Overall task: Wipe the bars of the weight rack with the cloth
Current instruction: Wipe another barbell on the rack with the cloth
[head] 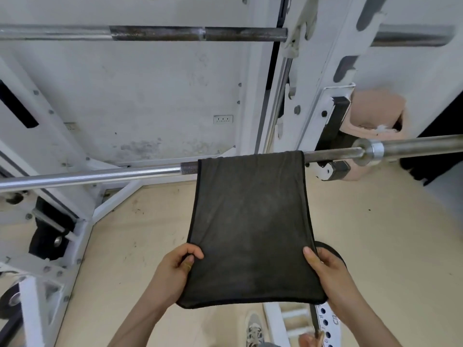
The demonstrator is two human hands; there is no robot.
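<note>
A dark grey cloth (250,221) is draped over the lower steel barbell (100,175) of the white weight rack and stretches down toward me. My left hand (175,269) pinches the cloth's left edge near its lower corner. At the right edge my right hand (328,274) grips it, thumb on top. The cloth hides a stretch of the barbell just left of the rack's right upright (333,78). A second, partly rusted bar (160,33) rests higher up on the rack.
The barbell's sleeve (400,146) sticks out to the right past a black hook. White frame legs with black weight plates (47,236) stand at lower left. A white perforated rail (328,324) and my shoe (254,329) are below. The floor is tan.
</note>
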